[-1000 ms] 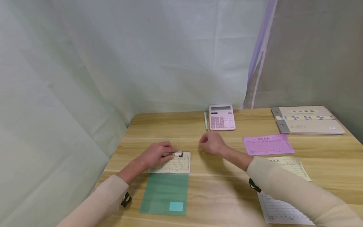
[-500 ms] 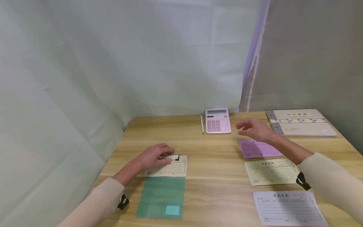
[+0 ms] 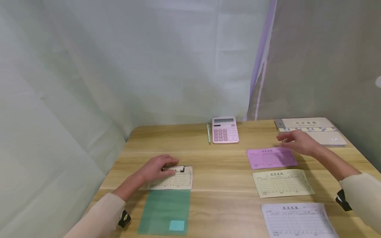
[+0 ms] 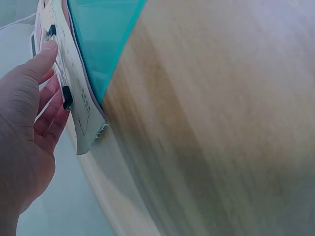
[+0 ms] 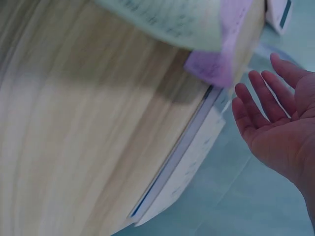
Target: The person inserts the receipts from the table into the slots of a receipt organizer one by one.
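On the left of the desk, my left hand (image 3: 156,168) holds the metal clip (image 4: 67,98) with black ends at the top of a cream form pad (image 3: 181,180). Its thumb lies on the near side of the clip, the other fingers beyond it. Under the pad's lower edge a green folder (image 3: 166,208) shows, bearing a small light-blue label (image 3: 177,225). My right hand (image 3: 300,142) hovers with loosely bent fingers and nothing in them, between a purple form (image 3: 269,158) and a beige ledger binder (image 3: 321,134) at the back right.
A yellow form (image 3: 281,183) and a white form (image 3: 297,219) lie below the purple one in a column. At the desk's back edge stand a pink calculator (image 3: 225,130) and a pale green pen (image 3: 208,134). Grey curtains hang behind the desk.
My right hand has swung from beside the pen across to the right, near the binder, uncovering the yellow and white forms. The left hand stays at the clip.
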A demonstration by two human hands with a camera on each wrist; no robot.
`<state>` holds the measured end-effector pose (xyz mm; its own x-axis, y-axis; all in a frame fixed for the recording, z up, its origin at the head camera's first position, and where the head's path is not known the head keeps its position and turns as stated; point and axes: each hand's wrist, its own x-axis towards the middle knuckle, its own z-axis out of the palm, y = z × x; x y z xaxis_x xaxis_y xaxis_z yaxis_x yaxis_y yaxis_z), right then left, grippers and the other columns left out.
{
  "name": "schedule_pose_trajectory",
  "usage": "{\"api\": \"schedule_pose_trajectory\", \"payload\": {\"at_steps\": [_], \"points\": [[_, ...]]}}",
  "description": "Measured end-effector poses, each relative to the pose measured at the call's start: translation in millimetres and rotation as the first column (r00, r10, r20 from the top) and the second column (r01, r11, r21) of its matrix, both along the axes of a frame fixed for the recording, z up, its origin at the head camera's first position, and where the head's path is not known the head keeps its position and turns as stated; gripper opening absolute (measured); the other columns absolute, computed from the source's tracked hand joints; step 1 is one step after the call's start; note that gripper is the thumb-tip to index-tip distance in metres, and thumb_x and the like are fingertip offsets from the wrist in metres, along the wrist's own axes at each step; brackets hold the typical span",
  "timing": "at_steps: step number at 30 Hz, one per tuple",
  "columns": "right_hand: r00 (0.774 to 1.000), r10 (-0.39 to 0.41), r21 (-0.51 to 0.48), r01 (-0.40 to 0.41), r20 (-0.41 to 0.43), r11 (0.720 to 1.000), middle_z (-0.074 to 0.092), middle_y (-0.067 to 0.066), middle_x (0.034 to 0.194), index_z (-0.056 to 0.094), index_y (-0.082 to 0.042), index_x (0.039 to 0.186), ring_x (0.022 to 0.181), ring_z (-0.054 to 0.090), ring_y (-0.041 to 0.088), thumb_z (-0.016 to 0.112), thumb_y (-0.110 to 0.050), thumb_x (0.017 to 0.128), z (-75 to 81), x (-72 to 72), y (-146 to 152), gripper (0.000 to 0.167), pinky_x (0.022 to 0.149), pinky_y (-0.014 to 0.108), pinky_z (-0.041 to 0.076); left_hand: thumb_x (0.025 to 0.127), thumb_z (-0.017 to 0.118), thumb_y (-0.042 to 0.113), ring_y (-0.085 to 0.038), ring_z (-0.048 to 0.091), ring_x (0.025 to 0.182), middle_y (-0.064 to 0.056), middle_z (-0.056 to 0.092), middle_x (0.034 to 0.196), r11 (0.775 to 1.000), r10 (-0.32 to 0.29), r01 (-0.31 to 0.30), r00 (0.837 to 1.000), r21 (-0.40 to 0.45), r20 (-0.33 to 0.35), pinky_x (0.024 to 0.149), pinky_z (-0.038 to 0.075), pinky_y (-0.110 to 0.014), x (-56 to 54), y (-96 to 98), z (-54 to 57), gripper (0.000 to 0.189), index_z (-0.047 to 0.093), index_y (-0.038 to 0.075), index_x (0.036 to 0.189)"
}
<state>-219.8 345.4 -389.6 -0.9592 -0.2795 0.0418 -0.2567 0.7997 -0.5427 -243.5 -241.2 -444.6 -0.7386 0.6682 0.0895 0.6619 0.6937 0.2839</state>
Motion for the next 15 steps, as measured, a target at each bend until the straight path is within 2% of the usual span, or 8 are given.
{"api": "schedule_pose_trajectory", "payload": {"at_steps": [4, 8, 15], "points": [[0.999, -0.045, 0.039, 0.045, -0.008, 0.998, 0.070, 0.033, 0.122, 0.067, 0.015, 0.127, 0.104, 0.070, 0.044, 0.073, -0.008, 0.098, -8.4, 0.0, 15, 0.038, 0.079, 0.043, 0.057, 0.098, 0.078, 0.038, -0.022, 0.066, 0.119, 0.000, 0.070, 0.131, 1.000, -0.008, 0.008, 1.000, 0.012, -0.015, 0.102, 0.053, -0.049, 0.2, -2.6, -2.9, 0.049, 0.070, 0.013, 0.139], [0.997, -0.080, 0.051, 0.081, -0.020, 0.995, 0.072, 0.032, 0.116, 0.069, 0.015, 0.123, 0.101, 0.071, 0.046, 0.074, -0.007, 0.097, -13.0, 0.7, 27, 0.035, 0.079, 0.046, 0.058, 0.098, 0.078, 0.037, -0.019, 0.066, 0.116, 0.000, 0.070, 0.129, 1.000, -0.021, 0.021, 1.000, 0.022, 0.001, 0.099, 0.054, -0.047, -0.4, -3.2, -4.4, 0.049, 0.070, 0.012, 0.140], [0.990, -0.131, 0.033, 0.132, -0.049, 0.991, 0.074, 0.030, 0.111, 0.071, 0.014, 0.120, 0.097, 0.071, 0.042, 0.078, -0.008, 0.096, -22.4, -0.7, 34, 0.033, 0.074, 0.039, 0.054, 0.099, 0.078, 0.035, -0.016, 0.065, 0.110, 0.000, 0.069, 0.128, 0.999, -0.028, 0.028, 1.000, 0.028, 0.003, 0.095, 0.055, -0.045, 1.2, -5.4, -6.5, 0.048, 0.070, 0.011, 0.140]]}}
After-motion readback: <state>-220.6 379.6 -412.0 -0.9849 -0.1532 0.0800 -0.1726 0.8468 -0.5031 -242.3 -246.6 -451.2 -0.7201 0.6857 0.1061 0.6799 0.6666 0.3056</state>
